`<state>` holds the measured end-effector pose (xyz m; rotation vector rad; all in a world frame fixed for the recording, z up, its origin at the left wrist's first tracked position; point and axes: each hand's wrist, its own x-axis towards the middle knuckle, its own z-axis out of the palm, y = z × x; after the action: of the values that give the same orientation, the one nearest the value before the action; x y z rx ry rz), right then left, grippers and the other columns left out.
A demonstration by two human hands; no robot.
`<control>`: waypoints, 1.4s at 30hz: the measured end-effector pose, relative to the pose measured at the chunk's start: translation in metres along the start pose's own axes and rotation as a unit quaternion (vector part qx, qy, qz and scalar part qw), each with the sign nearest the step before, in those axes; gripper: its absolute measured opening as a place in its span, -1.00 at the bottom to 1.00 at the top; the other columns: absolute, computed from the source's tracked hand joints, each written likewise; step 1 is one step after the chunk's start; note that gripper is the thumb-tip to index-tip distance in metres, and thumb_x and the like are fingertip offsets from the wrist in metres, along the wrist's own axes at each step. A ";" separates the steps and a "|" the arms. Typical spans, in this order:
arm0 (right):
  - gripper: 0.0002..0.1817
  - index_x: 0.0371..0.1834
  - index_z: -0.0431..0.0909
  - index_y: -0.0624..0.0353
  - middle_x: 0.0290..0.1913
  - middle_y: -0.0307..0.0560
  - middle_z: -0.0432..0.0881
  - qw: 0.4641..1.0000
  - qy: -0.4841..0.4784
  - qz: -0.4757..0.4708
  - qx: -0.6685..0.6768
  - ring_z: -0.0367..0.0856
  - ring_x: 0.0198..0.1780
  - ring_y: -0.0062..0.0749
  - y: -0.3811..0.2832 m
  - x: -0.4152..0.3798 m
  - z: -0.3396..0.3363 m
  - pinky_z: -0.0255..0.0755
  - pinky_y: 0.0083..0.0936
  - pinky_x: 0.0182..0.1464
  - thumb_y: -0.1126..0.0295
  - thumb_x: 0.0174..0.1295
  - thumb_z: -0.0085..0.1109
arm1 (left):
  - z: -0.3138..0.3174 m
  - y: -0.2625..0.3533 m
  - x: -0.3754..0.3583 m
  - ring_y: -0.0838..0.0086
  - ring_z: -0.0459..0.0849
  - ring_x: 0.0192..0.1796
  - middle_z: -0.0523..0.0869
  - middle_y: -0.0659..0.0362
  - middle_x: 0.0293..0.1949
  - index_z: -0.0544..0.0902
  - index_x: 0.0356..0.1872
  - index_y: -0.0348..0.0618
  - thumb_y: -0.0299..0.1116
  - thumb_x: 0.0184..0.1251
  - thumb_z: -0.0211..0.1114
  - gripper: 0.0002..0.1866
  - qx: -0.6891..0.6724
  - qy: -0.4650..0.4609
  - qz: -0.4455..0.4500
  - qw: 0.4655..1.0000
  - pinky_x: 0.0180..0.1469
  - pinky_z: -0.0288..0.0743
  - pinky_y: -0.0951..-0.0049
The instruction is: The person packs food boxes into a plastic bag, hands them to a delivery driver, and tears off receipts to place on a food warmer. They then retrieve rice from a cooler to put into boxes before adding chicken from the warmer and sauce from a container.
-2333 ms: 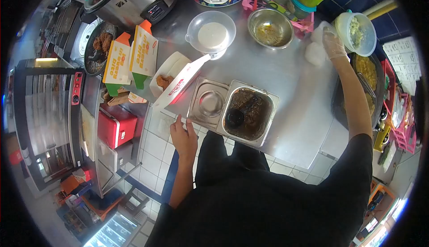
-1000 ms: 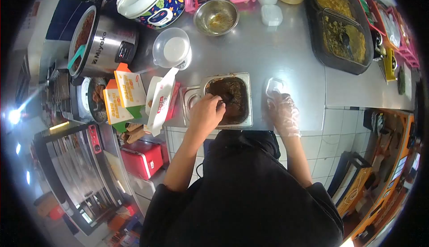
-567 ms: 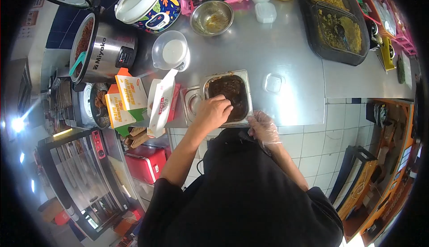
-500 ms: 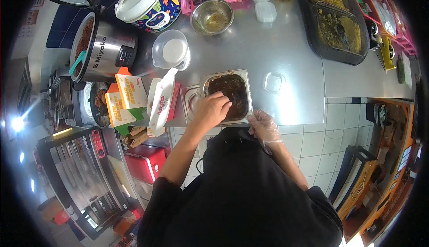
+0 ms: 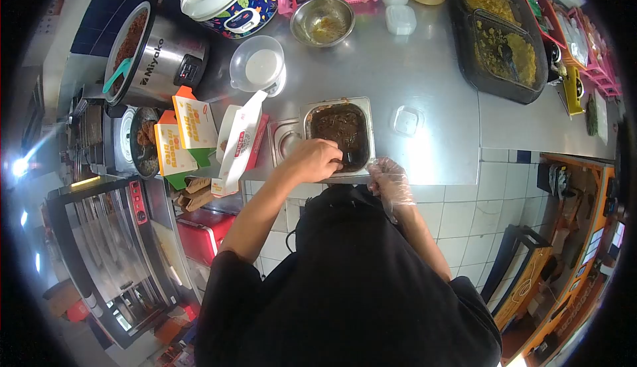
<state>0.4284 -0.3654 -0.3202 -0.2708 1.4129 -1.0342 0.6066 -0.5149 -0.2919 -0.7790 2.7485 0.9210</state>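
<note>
Head view: the bare left hand [image 5: 317, 159] is curled around a dark ladle [image 5: 350, 160] at the 6 o'clock edge of the steel sauce pan [image 5: 342, 133] near the table's [image 5: 431, 81] front. The gloved right hand [image 5: 390, 180], fingers loosely bent, touches the pan's 5 o'clock corner. A clear lid [image 5: 405, 121] lies at 3 o'clock.

Steel worktop [image 5: 424, 81] carries plenty; a square pan of dark sauce [image 5: 342, 131] sits at the near edge, a small clear tub [image 5: 405, 121] just beside it; behind, a metal bowl [image 5: 323, 20], a white measuring jug [image 5: 259, 70], a silver rice cooker [image 5: 156, 52]; far right, a black tray of yellow food [image 5: 501, 38].
</note>
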 end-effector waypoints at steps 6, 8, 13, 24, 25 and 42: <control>-0.85 -0.14 0.59 0.23 -0.52 -0.31 0.52 1.000 -0.008 0.003 0.027 0.45 -0.56 -0.67 0.006 0.006 -0.002 0.33 -0.67 -0.52 0.36 0.41 0.20 | -0.008 -0.001 0.021 0.09 0.77 -0.21 0.74 -0.17 -0.37 0.76 -0.22 -0.28 -0.21 0.08 0.45 -0.66 -0.165 -0.032 -0.164 0.972 -0.09 0.55 0.24; -0.85 -0.14 0.58 0.22 -0.53 -0.31 0.52 0.999 -0.011 -0.006 0.032 0.46 -0.56 -0.67 0.008 0.009 -0.002 0.34 -0.67 -0.50 0.36 0.41 0.20 | -0.008 0.000 0.029 0.08 0.76 -0.21 0.74 -0.17 -0.36 0.76 -0.20 -0.29 -0.22 0.07 0.46 -0.64 -0.179 -0.025 -0.167 0.969 -0.10 0.55 0.23; -0.85 -0.13 0.58 0.22 -0.50 -0.31 0.53 0.999 0.004 -0.015 0.050 0.46 -0.54 -0.66 0.007 0.012 0.001 0.37 -0.67 -0.47 0.36 0.41 0.20 | -0.014 -0.006 0.031 0.48 0.50 -0.58 0.60 0.17 -0.64 0.67 -0.54 -0.28 -0.29 0.14 0.44 -0.74 -0.401 -0.010 -0.212 0.891 -0.46 0.30 0.44; -0.83 -0.11 0.61 0.24 -0.40 -0.30 0.56 0.999 -0.003 -0.001 0.051 0.49 -0.50 -0.67 -0.005 0.018 -0.005 0.40 -0.68 -0.41 0.36 0.42 0.20 | -0.020 -0.002 -0.003 0.37 0.62 -0.53 0.59 0.14 -0.60 0.71 -0.42 -0.17 -0.21 0.27 0.38 -0.77 -0.142 0.188 -0.136 0.962 -0.43 0.42 0.33; -0.83 -0.11 0.61 0.24 -0.41 -0.31 0.56 0.999 -0.008 -0.008 0.050 0.49 -0.50 -0.67 -0.005 0.018 -0.006 0.40 -0.68 -0.41 0.35 0.42 0.20 | -0.018 -0.003 -0.004 0.37 0.62 -0.53 0.59 0.14 -0.60 0.71 -0.42 -0.17 -0.21 0.27 0.38 -0.77 -0.143 0.187 -0.137 0.962 -0.43 0.42 0.33; -0.83 -0.09 0.60 0.23 -0.41 -0.30 0.58 0.996 -0.024 -0.082 0.009 0.53 -0.41 -0.68 0.019 0.022 -0.009 0.38 -0.68 -0.36 0.35 0.43 0.20 | -0.016 0.013 -0.016 0.19 0.69 -0.38 0.65 0.19 -0.44 0.70 -0.44 -0.09 -0.28 0.23 0.33 -0.86 0.097 0.149 -0.100 0.979 -0.33 0.56 0.18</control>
<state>0.4249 -0.3669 -0.3500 -0.4022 1.3533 -1.1669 0.6145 -0.5087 -0.2682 -1.2137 2.8769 0.5232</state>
